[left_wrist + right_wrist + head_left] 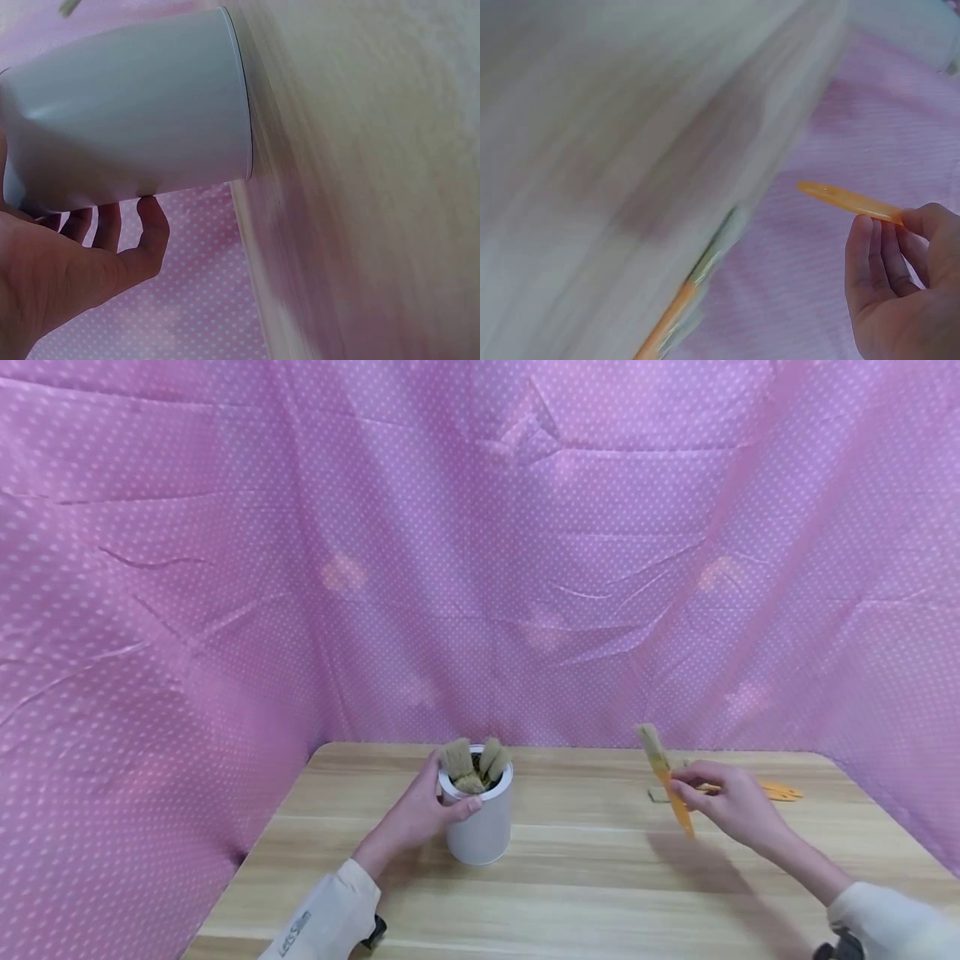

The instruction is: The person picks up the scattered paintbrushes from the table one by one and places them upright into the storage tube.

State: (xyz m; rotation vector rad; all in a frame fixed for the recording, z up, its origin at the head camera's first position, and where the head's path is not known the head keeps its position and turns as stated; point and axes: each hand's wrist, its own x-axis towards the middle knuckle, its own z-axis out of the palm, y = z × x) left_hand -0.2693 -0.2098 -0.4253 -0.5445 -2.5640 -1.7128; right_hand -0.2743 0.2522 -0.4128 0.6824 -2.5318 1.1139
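The brush [663,772] is well right of the can [482,835], above the bench [585,885], its long axis steep: bristles up, leaning canward, handle down. The right hand [738,802] pinches it between thumb and fingers; the left hand [423,806] grips the upright can's left side.

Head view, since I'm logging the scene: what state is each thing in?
White can: upright on the table, open-topped
Brushes in the can: bristles up
Held brush: raised, tilted, bristles up
Other brushes: lying on the table, partly hidden
Left hand: gripping the can
Right hand: pinching the orange handle
Pink cloth: hanging, creased
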